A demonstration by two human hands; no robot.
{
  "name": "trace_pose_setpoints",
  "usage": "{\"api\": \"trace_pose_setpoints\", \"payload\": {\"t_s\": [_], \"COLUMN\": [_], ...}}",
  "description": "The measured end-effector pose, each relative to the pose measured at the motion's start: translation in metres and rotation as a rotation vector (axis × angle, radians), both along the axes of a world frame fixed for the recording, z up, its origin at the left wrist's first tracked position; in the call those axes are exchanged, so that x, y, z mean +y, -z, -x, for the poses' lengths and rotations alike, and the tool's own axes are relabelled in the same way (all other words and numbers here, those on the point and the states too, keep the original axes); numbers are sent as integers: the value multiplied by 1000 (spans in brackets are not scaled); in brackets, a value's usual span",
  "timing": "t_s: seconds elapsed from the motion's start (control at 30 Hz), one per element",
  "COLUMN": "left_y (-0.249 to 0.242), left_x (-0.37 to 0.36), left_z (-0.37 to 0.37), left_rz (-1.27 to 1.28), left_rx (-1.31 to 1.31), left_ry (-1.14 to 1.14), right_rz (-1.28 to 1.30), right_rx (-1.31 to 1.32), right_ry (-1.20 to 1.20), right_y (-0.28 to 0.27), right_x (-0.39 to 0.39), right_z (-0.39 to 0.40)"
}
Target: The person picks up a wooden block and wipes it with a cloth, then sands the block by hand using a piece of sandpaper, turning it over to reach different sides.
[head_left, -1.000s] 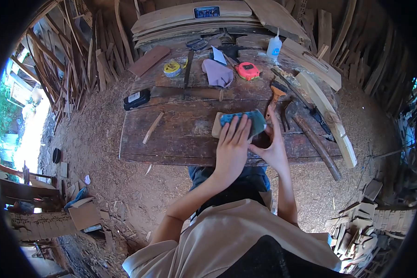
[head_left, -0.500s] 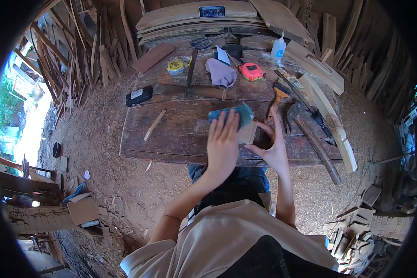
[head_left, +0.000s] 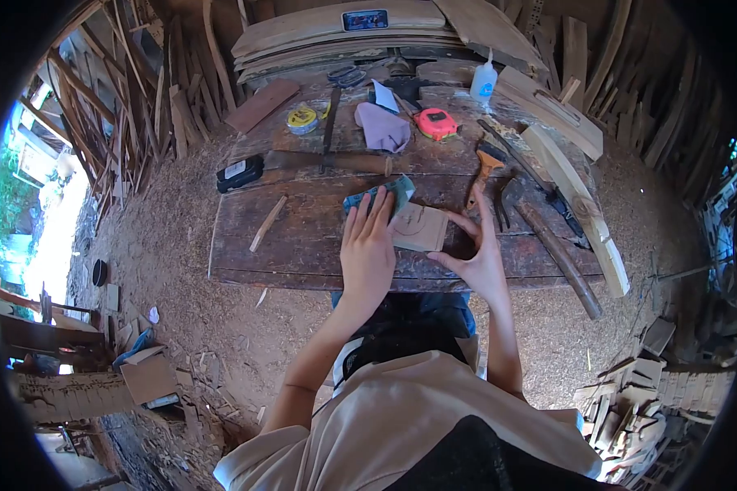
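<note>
My left hand (head_left: 368, 254) lies over a blue-green sheet of sandpaper (head_left: 401, 190), fingers together and pressing it on the left part of a pale wooden block (head_left: 422, 227). A dark curved line marks the block's upper face. My right hand (head_left: 479, 258) holds the block's right end between thumb and fingers, with the forefinger pointing away from me. The block rests near the front edge of the worn wooden table (head_left: 303, 266). The block's left end is hidden under my left hand and the sandpaper.
Right of the hands lie a brush (head_left: 490, 159), a hammer (head_left: 557, 258) and a curved wood strip (head_left: 577, 200). Farther back are a pink tape measure (head_left: 436, 123), a purple cloth (head_left: 382, 129), a glue bottle (head_left: 483, 80) and a mallet (head_left: 344, 162). A wood sliver (head_left: 269, 222) lies left.
My left hand and the sandpaper have moved left across the block, uncovering more of its face. My right hand stays at the block's right end. The view has shifted slightly.
</note>
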State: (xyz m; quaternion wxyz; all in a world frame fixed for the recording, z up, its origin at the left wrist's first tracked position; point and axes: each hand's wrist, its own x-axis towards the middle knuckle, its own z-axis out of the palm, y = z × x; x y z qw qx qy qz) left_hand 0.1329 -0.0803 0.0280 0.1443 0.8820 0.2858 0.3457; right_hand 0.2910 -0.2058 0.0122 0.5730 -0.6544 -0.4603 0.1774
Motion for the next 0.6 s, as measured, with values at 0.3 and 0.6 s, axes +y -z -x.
{"api": "trace_pose_setpoints", "payload": {"t_s": [0.3,0.6], "left_y": [2,0], "left_x": [-51,1], "left_z": [-32,0], "left_rz": [-31,-50], "left_rx": [-20,-1], "left_ry": [222,77], "right_rz": [-35,-19], "right_rx": [-76,14], "right_ry": [51,-9], "right_y": [-2,-5], "right_x": [-2,0], "right_z": [-2,2]}}
